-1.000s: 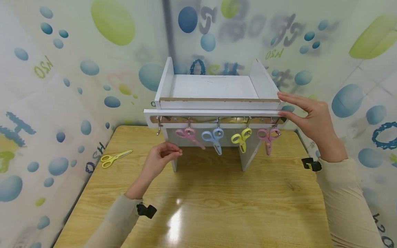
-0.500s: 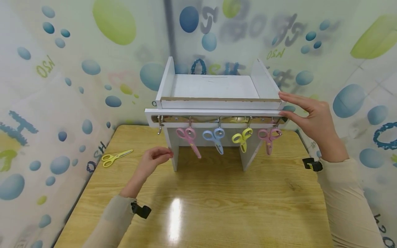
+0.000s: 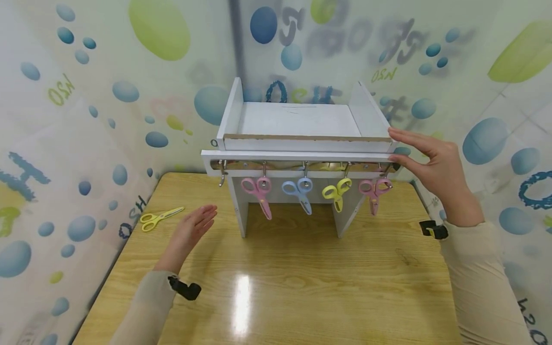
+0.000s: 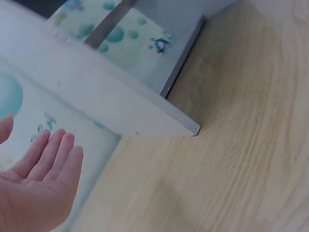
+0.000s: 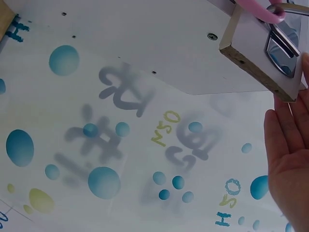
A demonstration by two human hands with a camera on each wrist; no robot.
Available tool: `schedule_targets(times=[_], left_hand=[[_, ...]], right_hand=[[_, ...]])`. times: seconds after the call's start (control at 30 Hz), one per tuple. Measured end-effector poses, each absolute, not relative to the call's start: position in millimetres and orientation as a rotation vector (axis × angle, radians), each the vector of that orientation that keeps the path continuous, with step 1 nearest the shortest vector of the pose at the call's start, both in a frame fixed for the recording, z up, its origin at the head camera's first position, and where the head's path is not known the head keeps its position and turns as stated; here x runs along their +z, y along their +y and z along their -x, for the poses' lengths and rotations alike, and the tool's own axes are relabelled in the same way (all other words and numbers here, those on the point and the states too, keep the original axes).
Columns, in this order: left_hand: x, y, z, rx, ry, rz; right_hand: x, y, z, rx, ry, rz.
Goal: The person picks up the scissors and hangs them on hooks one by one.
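In the head view a white shelf (image 3: 310, 145) bears a hook rail along its front. Pink scissors (image 3: 260, 196), blue scissors (image 3: 298, 194), yellow scissors (image 3: 337, 194) and another pair of pink scissors (image 3: 374, 194) hang from it by their handle loops. The leftmost hook (image 3: 222, 172) is bare. My right hand (image 3: 435, 163) holds the shelf's right end between thumb and fingers; the right wrist view shows its straight fingers (image 5: 282, 128) by the rail's end. My left hand (image 3: 186, 237), fingers extended, is held left of the shelf, holding nothing.
Yellow scissors (image 3: 160, 219) lie on the wooden table (image 3: 302, 287) near its left edge, just beyond my left hand. The shelf's side panel (image 4: 120, 92) stands on the table beside that hand. Patterned walls (image 3: 103, 143) close in the back and sides.
My left hand has drawn back leftward from near the left pink scissors, its fingers straightening. Those scissors have swung from a slant to hang more upright. My right hand keeps its place.
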State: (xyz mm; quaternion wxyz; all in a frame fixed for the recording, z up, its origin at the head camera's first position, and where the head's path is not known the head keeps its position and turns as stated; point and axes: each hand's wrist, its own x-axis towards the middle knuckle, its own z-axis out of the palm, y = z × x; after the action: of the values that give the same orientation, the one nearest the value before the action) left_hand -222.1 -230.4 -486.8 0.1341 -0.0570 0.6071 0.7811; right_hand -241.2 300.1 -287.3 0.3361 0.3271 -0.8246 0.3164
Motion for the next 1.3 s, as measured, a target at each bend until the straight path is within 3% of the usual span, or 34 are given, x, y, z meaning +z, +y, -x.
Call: schedule_targets(times=[0.47,0.93,1.3], left_hand=[[-511.0,-293.4,225.8,2.792,0.585,0.713],[-547.9,-331.7,225.9,2.845,0.211,0.933],[-537.3,-346.9,237.6,2.697,0.407,1.078]], right_hand=[[-287.3,299.6,240.7,0.840,-2.153,-0.845],[-289.5,299.5,241.7,0.870,-2.150,-0.835],[-289.5,299.1,240.4,0.925,-2.148,-0.826]])
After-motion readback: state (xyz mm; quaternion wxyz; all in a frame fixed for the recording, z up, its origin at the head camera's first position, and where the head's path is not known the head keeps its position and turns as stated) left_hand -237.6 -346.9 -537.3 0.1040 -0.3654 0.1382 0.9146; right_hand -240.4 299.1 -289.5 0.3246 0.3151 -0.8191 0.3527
